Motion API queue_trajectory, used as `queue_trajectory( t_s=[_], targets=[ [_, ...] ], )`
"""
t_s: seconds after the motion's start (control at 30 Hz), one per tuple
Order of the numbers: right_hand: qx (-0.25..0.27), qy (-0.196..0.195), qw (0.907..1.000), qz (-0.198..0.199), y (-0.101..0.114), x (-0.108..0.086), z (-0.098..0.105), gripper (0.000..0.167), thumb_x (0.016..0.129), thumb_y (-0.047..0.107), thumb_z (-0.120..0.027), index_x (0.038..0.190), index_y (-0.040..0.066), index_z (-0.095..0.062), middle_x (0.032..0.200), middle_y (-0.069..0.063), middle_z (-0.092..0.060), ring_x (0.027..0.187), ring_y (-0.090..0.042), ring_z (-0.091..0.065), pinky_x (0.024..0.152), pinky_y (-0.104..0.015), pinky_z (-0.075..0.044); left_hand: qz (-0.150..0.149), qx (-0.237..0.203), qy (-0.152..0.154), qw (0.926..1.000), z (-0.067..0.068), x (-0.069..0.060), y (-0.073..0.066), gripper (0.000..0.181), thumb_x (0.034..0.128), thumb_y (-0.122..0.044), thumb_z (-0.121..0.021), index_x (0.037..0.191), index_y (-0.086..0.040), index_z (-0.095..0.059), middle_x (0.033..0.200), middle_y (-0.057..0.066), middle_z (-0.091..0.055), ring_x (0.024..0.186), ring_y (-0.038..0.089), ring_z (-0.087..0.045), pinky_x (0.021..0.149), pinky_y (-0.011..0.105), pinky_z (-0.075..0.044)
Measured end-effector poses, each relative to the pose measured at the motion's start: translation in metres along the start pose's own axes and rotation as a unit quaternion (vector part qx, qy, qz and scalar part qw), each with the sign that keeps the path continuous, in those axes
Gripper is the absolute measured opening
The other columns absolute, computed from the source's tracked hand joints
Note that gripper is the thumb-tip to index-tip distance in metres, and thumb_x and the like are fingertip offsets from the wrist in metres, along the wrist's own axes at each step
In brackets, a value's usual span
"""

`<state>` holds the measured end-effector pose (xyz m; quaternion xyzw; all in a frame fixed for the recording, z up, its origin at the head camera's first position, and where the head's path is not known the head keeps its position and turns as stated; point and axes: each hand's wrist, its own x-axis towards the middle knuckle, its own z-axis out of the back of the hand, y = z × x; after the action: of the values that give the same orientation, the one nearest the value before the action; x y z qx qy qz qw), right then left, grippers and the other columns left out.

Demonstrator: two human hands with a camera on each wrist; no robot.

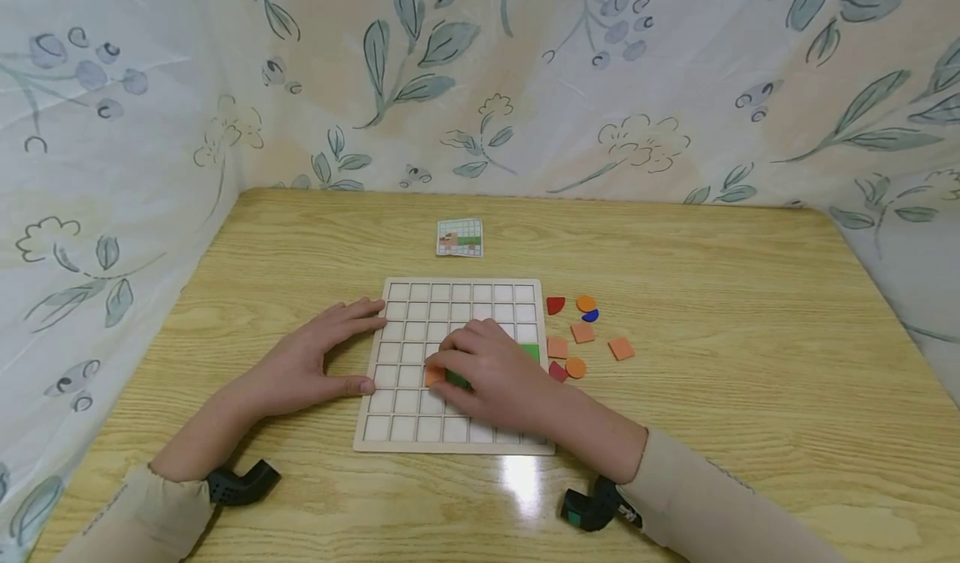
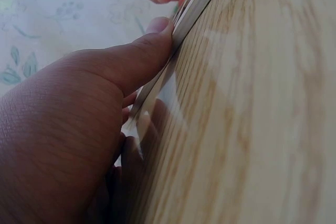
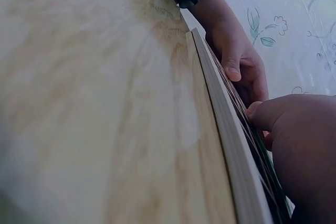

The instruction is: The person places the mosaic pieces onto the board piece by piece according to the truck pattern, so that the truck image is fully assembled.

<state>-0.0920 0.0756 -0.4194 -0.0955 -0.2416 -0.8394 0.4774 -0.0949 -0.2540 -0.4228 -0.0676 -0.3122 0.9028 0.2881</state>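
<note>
A wooden grid board [image 1: 396,424] lies flat on the table. My left hand [image 1: 296,371] rests at its left side, thumb and fingertips touching the frame; in the left wrist view the thumb [image 2: 142,56] presses on the board's edge. Over the middle of the grid, my right hand [image 1: 491,375] pinches an orange square tile [image 1: 433,375] between thumb and index finger, at a cell left of the green pieces. Those green pieces [image 1: 531,352] sit in the grid, mostly hidden beneath the right hand. In the right wrist view the right thumb [image 3: 262,115] reaches down to the board.
Right of the board lie loose pieces: several orange squares [image 1: 621,348], orange circles [image 1: 586,303], a red quarter circle [image 1: 555,305], a blue half circle [image 1: 591,316] and a partly hidden red piece [image 1: 557,371]. A pattern card [image 1: 460,238] lies behind the board. Floral cloth hangs around the table.
</note>
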Motion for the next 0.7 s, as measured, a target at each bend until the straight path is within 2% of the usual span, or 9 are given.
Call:
queue_trajectory(
  t_s=[0.17, 0.7],
  targets=[
    [-0.003, 0.013, 0.9999, -0.002, 0.0008, 0.0003, 0.0012, 0.019, 0.104, 0.031, -0.077, 0.116, 0.017, -0.082, 0.113, 0.004, -0.073, 0.109, -0.018, -0.062, 0.092, -0.035, -0.05, -0.001, 0.001, -0.002, 1.0, -0.0007, -0.0002, 0.0004, 0.085, 0.0919, -0.049, -0.089, 0.165, -0.023, -0.052, 0.177, -0.003, -0.034, 0.163, 0.042, -0.025, 0.125, 0.073, -0.025],
    [-0.005, -0.002, 0.9999, -0.009, 0.0022, 0.001, 0.006, 0.019, 0.104, 0.031, -0.077, 0.115, 0.017, -0.082, 0.112, 0.005, -0.073, 0.106, -0.017, -0.061, 0.092, -0.035, -0.049, -0.005, 0.0, 0.001, 1.0, 0.004, 0.001, -0.0034, 0.084, 0.093, -0.047, -0.088, 0.165, -0.023, -0.052, 0.177, -0.002, -0.035, 0.163, 0.042, -0.025, 0.126, 0.073, -0.024]
  ],
)
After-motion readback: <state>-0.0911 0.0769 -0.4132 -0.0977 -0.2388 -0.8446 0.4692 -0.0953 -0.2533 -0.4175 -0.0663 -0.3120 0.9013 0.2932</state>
